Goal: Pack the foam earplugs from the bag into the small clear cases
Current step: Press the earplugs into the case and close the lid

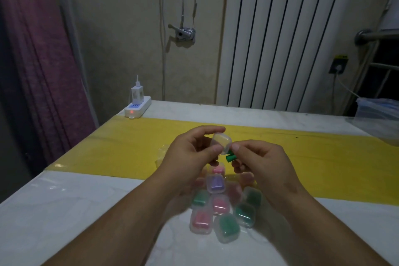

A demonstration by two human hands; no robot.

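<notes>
1. White table (64, 211) with a yellow strip (121, 147); filled cases (216, 207) clustered near its front.
2. Left hand (190, 157) pinches a clear case (222, 142) above them.
3. Right hand (259, 162) pinches green earplugs (230, 156) beside that case.

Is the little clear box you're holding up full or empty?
Empty. The clear case held in the left hand shows no colour inside, and the right hand pinches the green earplugs just outside it.
</notes>
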